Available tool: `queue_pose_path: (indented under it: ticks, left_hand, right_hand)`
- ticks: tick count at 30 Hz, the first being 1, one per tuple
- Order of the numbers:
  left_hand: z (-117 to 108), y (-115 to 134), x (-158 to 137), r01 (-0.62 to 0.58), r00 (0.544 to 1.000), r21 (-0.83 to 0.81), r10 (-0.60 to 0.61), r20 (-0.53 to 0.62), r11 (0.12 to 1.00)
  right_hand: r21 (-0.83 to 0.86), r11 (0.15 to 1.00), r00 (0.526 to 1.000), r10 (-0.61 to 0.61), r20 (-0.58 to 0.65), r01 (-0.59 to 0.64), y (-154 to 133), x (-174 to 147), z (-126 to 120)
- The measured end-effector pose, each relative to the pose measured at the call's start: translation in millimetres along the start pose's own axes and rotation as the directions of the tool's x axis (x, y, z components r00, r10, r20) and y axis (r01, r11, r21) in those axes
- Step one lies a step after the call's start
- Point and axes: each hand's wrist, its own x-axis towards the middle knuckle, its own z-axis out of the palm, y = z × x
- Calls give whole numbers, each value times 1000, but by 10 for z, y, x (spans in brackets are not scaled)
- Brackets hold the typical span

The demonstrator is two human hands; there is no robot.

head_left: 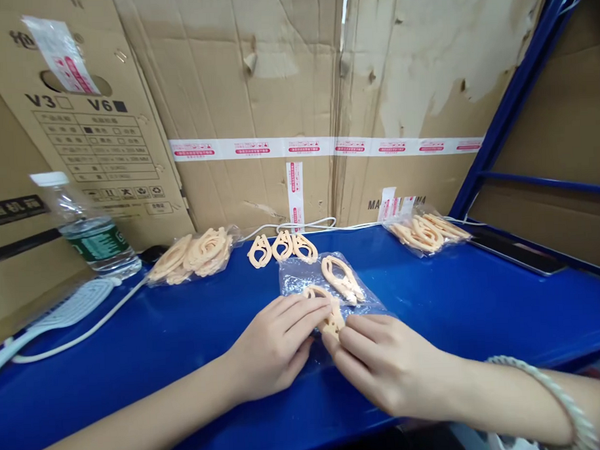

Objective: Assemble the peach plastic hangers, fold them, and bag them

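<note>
Over a clear plastic bag [296,276], my left hand [279,344] and my right hand [378,360] meet at a beige plastic folding hanger [334,321]. The fingers of both are closed on it, hiding much of its lower part. A second folded hanger [342,279] lies on the bag just beyond my fingers. Behind the bag, three more beige hangers [282,246] lie in a row on the blue table [200,346].
Bagged hangers [202,251] lie at the left, and another filled bag [425,232] at the back right beside a dark flat phone-like device [517,250]. A water bottle [96,235], a pale fan-shaped object [71,308] and a white cable [101,324] occupy the left. Cardboard [256,102] walls the back.
</note>
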Motion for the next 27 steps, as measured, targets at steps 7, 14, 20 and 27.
queue_pose_path:
  ticks: [7,14,20,27]
  left_hand:
    - [25,-18,-18,14,998,-2,-14,-55,1000]
    - [17,-19,-14,14,999,-26,-14,-30,1000]
    - [28,-29,-35,15,1000,-12,-15,-2,1000]
    - [18,-34,-15,6,1000,-25,-5,18,1000]
  right_hand:
    - [-37,997,985,69,157,-64,19,-1,420]
    - [374,896,934,107,342,-240,94,77,126]
    - [651,630,906,314,284,-423,661,269,-66]
    - [169,952,929,194,315,-256,1620,496,1016]
